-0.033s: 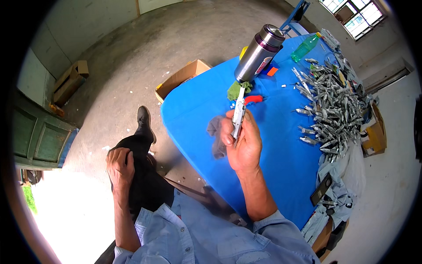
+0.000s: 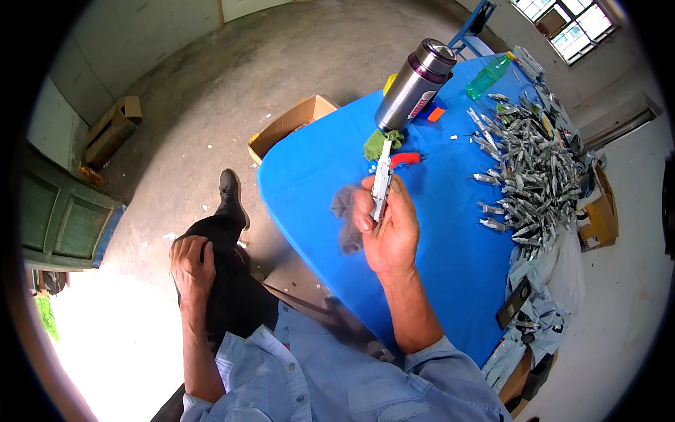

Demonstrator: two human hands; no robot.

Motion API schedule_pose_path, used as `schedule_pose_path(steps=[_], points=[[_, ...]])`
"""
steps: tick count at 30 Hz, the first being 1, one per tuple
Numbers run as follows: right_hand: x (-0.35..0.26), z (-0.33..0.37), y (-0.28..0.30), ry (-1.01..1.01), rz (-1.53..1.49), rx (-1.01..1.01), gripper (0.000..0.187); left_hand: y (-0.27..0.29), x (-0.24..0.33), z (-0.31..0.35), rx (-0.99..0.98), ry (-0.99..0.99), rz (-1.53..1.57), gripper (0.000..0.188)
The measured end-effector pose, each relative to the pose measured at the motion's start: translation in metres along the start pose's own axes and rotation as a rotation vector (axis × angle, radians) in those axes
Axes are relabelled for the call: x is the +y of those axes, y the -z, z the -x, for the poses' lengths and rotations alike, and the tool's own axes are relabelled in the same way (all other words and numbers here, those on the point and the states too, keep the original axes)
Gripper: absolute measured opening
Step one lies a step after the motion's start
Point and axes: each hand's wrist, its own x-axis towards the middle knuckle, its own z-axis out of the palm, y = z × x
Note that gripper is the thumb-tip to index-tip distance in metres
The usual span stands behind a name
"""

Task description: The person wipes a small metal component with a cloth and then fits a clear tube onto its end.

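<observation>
Outward from right fingers (image 2: 363,209) juts a silvery piece (image 2: 382,177).

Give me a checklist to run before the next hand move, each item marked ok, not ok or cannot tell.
1. Metal part gripped: ok; the right hand pinches it between thumb and fingers.
2. Left hand free: ok; it rests on the trouser leg, with nothing visible in it.
3. Right hand apart from the pile: ok; bare blue table shows between them.
4. Part's tip off the green cloth: cannot tell; they overlap in this single view.
5. Area beside the right hand uncluttered: not ok; a grey cloth lies there.
</observation>
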Motion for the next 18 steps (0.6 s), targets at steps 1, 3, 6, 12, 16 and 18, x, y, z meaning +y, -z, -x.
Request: schedule_pose_path(steps=[1,3,6,12,16,18], points=[[0.0,0.0,0.0004,0.001,0.0,-0.002,0.032,0.0,0.0001,-0.0003,0.003,-0.005,0.0,0.01],[-0.0004,-0.0001,-0.0002,-0.008,-0.011,0.007,0.033,-0.0003,-0.0002,-0.0001,0.01,-0.014,-0.001,0.01],[-0.0013,-0.0008,-0.0008,-0.034,-0.028,0.01,0.032,-0.0007,-0.0017,0.0013,0.022,-0.013,-0.016,0.011],[-0.0053,-0.0002,0.0044,-0.13,-0.225,-0.022,0.033,0.0006,0.0015,-0.002,0.042,-0.041,-0.004,0.011],[-0.0059,0.0027,0.0024,-0.101,-0.257,-0.061,0.034,0.0025,0.0009,-0.0013,0.03,-0.02,-0.003,0.012],[-0.0059,0.0038,0.0011,-0.103,-0.26,-0.051,0.033,0.0025,0.0009,-0.0014,0.031,-0.019,-0.002,0.012]])
